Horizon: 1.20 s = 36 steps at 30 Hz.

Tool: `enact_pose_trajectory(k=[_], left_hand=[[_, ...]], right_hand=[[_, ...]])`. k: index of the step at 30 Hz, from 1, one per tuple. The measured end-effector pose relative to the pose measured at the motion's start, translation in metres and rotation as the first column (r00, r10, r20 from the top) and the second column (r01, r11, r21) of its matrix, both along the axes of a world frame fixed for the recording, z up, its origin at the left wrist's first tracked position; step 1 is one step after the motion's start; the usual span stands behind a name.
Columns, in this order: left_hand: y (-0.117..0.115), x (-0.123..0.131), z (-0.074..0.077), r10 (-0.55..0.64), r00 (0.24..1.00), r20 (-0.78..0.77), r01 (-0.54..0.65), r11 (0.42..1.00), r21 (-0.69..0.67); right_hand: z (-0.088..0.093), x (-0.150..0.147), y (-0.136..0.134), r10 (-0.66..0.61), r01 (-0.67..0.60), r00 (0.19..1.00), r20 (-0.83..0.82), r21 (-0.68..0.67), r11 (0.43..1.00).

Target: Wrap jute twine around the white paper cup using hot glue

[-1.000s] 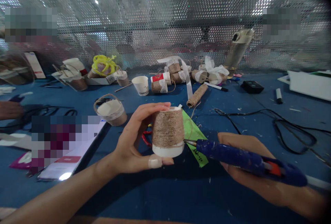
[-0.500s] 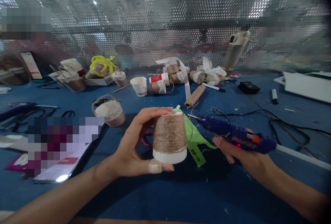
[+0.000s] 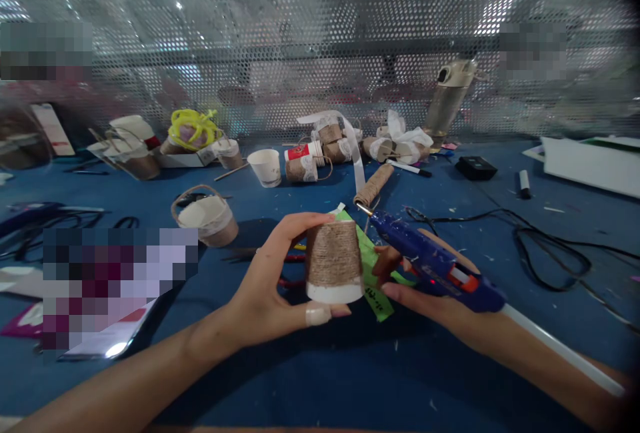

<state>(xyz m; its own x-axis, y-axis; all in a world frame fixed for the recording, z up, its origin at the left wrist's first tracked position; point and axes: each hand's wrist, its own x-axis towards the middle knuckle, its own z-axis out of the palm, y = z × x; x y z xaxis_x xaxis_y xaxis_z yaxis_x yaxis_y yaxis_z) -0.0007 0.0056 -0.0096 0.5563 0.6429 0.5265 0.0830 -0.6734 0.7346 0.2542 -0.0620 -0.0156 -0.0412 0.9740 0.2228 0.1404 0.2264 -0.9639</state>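
My left hand (image 3: 273, 286) grips an upside-down paper cup (image 3: 334, 256) between fingers on its base and the thumb at its rim. Brown twine wraps the cup's side, leaving a white band at the rim. A bandage strip circles the thumb. My right hand (image 3: 425, 299) holds a blue glue gun (image 3: 425, 253), its metal nozzle pointing up and left, apart from the cup. A long white glue stick (image 3: 560, 349) extends from its back. Green paper (image 3: 380, 303) with handwriting lies behind the cup. A red-handled tool (image 3: 293, 283) is partly hidden by my left hand.
Beyond my hands lie a twine bundle (image 3: 375, 185), a white paper cup (image 3: 265, 168) and several decorated cups. A small handled bucket (image 3: 210, 219) and a phone (image 3: 125, 326) are at left. Black cable (image 3: 540, 239) runs across the right; a bottle (image 3: 447, 99) stands at the back.
My right hand has moved left, closer to the cup, and the glue gun now tilts more steeply. The cup has shifted slightly right and up in my left hand.
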Motion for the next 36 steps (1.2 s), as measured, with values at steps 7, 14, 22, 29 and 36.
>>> enact_pose_trajectory(k=[7, 14, 22, 29, 36], left_hand=[[0.001, -0.001, 0.003, 0.062, 0.997, -0.044, -0.063, 0.998, -0.020], [0.003, -0.002, 0.003, 0.074, 0.993, -0.093, -0.077, 0.997, -0.026], [-0.001, 0.000, 0.003, 0.042, 0.997, -0.066, -0.047, 0.996, -0.076], [-0.004, 0.004, 0.002, 0.001, 1.000, -0.009, -0.002, 0.995, -0.101], [-0.007, 0.006, -0.002, -0.032, 0.997, 0.068, 0.041, 0.991, -0.129]], right_hand=[[0.011, 0.000, 0.000, 0.128, -0.126, 0.990, 0.054, -0.046, 0.991], [0.010, 0.003, -0.001, 0.016, -0.017, 1.000, -0.004, -0.103, 0.995], [0.008, 0.002, 0.005, 0.004, -0.008, 1.000, -0.021, -0.186, 0.983], [0.006, 0.001, 0.007, -0.006, 0.002, 1.000, -0.021, -0.212, 0.977], [0.004, -0.004, 0.003, -0.066, 0.046, 0.995, -0.071, -0.251, 0.967]])
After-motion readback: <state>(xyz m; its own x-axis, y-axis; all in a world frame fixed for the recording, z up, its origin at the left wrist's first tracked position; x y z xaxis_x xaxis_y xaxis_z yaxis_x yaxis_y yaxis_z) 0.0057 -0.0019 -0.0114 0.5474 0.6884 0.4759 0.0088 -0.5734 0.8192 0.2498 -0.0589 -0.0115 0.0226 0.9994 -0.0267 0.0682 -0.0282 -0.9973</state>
